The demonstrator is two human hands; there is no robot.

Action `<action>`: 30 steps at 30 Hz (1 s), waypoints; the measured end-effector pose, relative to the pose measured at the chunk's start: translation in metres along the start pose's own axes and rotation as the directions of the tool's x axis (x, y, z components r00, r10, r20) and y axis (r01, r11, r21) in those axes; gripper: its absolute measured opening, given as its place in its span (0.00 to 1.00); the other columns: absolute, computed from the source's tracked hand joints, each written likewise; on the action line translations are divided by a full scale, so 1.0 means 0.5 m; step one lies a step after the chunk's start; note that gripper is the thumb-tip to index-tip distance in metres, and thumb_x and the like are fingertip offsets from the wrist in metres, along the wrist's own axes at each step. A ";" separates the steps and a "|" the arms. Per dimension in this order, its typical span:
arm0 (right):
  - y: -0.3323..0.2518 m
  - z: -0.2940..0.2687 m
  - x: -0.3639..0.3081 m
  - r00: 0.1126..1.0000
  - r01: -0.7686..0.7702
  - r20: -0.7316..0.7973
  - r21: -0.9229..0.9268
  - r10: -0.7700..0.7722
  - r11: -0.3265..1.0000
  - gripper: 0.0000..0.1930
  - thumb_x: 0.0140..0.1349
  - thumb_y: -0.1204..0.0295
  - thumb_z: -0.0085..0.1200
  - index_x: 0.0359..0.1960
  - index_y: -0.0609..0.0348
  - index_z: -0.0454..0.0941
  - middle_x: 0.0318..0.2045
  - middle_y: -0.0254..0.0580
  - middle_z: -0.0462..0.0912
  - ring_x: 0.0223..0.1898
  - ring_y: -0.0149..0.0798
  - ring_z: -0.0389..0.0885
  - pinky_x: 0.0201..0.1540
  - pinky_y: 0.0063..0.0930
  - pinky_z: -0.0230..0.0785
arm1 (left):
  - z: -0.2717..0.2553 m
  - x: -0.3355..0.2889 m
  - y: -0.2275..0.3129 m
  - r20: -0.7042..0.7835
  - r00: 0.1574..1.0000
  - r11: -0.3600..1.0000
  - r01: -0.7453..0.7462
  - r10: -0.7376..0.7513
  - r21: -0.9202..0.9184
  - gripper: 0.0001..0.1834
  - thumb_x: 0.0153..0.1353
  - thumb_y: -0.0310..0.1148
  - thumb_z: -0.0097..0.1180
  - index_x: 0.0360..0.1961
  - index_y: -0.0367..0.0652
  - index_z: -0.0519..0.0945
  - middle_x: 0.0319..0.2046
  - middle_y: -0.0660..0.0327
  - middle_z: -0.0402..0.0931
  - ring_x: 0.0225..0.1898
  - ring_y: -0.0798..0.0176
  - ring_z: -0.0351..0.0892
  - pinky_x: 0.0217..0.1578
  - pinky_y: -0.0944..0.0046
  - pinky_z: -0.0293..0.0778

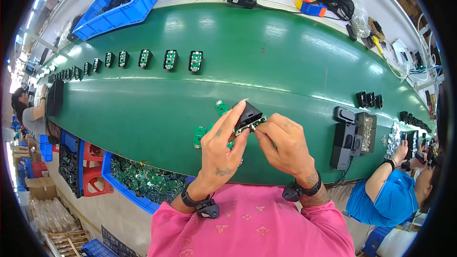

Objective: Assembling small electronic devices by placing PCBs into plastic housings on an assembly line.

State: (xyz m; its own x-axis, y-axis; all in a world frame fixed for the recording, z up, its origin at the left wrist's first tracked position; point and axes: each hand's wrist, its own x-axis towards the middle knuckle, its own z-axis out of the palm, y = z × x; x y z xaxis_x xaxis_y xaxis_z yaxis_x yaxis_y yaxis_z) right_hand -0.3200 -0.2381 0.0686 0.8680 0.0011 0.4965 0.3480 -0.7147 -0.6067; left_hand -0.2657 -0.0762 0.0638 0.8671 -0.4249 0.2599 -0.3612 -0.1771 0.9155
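Observation:
My left hand point(220, 138) grips a black plastic housing point(249, 114), thumb below and fingers along its side. A green circuit board point(251, 126) with silvery parts lies along the housing's near, lower side; how far it sits inside cannot be seen. The fingers of my right hand point(285, 140) are pinched at the board's right end, and their tips partly hide it. Beside my left hand on the green table lie loose circuit boards, one point(221, 108) beyond the hand and another point(199, 137) to its left, with more partly covered by the hand.
Black housings with boards point(195, 61) form a row to the far left. At right stand a black device point(342, 145), a box of small metal parts point(374, 133) and three housings point(370, 99). A blue bin of boards point(127, 189) sits below the table edge. Co-workers sit at both ends.

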 end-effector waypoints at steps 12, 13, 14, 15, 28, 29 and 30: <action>0.009 0.000 -0.005 0.992 -0.102 0.079 0.070 0.096 0.992 0.04 0.55 0.81 0.59 0.30 0.63 0.76 0.24 0.44 0.72 0.24 0.48 0.74 0.27 0.39 0.65 | 0.006 -0.002 -0.016 0.023 0.990 0.972 -0.141 0.139 0.189 0.29 0.52 0.16 0.62 0.58 0.41 0.77 0.49 0.47 0.79 0.43 0.54 0.85 0.37 0.64 0.84; 0.007 -0.002 -0.003 0.992 -0.090 0.089 0.067 0.084 0.994 0.04 0.55 0.81 0.59 0.31 0.63 0.76 0.24 0.44 0.72 0.25 0.48 0.74 0.27 0.39 0.66 | 0.005 -0.004 -0.011 0.015 0.992 0.972 -0.127 0.127 0.196 0.29 0.52 0.16 0.62 0.58 0.41 0.77 0.49 0.46 0.79 0.43 0.52 0.84 0.38 0.63 0.83; 0.006 -0.003 0.000 0.992 -0.079 0.099 0.064 0.073 0.995 0.04 0.56 0.81 0.58 0.31 0.64 0.76 0.24 0.44 0.72 0.25 0.48 0.75 0.27 0.39 0.66 | 0.004 -0.004 -0.008 0.007 0.993 0.973 -0.113 0.114 0.203 0.29 0.52 0.16 0.62 0.58 0.41 0.77 0.49 0.46 0.79 0.43 0.50 0.84 0.40 0.63 0.83; 0.004 0.001 0.004 0.993 -0.071 0.100 0.071 0.063 0.995 0.04 0.56 0.81 0.58 0.31 0.64 0.76 0.24 0.44 0.72 0.25 0.48 0.75 0.27 0.39 0.66 | 0.004 -0.002 -0.005 -0.001 0.993 0.971 -0.112 0.115 0.211 0.29 0.52 0.16 0.62 0.58 0.41 0.77 0.49 0.46 0.79 0.43 0.50 0.84 0.40 0.63 0.83; 0.058 0.091 -0.051 0.990 -0.140 0.021 -0.040 0.141 0.989 0.03 0.62 0.78 0.53 0.34 0.66 0.76 0.28 0.48 0.77 0.29 0.50 0.77 0.28 0.39 0.67 | 0.046 -0.022 -0.095 -0.096 0.995 0.993 0.039 -0.029 0.109 0.27 0.61 0.27 0.54 0.64 0.42 0.70 0.49 0.45 0.78 0.44 0.41 0.80 0.44 0.52 0.78; 0.063 0.093 -0.050 0.984 -0.178 -0.010 -0.001 0.178 0.984 0.04 0.64 0.77 0.53 0.35 0.67 0.76 0.28 0.46 0.78 0.28 0.45 0.78 0.28 0.35 0.67 | 0.037 -0.019 -0.084 -0.087 0.991 0.995 0.102 -0.099 0.022 0.26 0.62 0.27 0.54 0.63 0.42 0.71 0.49 0.47 0.78 0.44 0.44 0.81 0.44 0.53 0.78; 0.065 0.095 -0.047 0.988 -0.154 -0.011 0.003 0.154 0.988 0.04 0.64 0.77 0.53 0.35 0.67 0.76 0.28 0.46 0.78 0.28 0.45 0.78 0.28 0.35 0.67 | 0.032 -0.017 -0.078 -0.067 0.984 0.985 0.161 -0.165 -0.068 0.25 0.62 0.26 0.54 0.63 0.43 0.72 0.49 0.48 0.79 0.43 0.47 0.81 0.45 0.54 0.78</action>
State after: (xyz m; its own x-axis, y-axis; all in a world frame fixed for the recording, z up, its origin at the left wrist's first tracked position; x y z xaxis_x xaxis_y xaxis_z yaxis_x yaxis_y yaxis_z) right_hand -0.3122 -0.2281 0.0080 0.9074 -0.1162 0.4040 0.2115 -0.7043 -0.6777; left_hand -0.2644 -0.0801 0.0211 0.9360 -0.3289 0.1251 -0.1930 -0.1826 0.9641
